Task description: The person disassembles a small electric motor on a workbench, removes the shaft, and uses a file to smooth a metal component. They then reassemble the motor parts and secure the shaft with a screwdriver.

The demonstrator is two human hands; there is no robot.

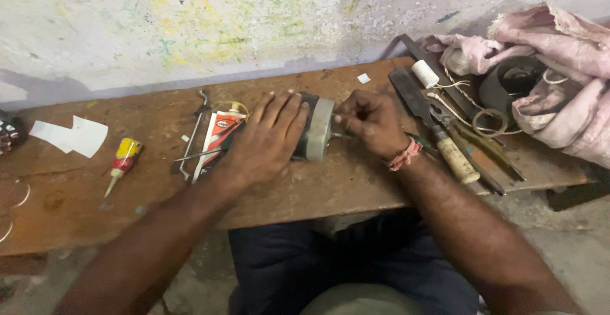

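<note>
The left hand (267, 138) lies flat, fingers spread, on the cylindrical motor (316, 129) at table (330, 188) centre. At 3 o'clock of it, right hand (370, 123) fingers pinch its shaft end. A glue tube (216, 138) lies at 9 o'clock.

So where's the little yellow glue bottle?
In the head view, the little yellow glue bottle lies on the left part of the wooden bench, between the white paper scrap and the flattened tube, well left of both hands.

Brown tabletop (356, 188); yellow glue bottle (125, 156) with red label; pink cloth (559, 54); grey-banded dark motor (316, 129); white thread spool (425, 73).
</note>
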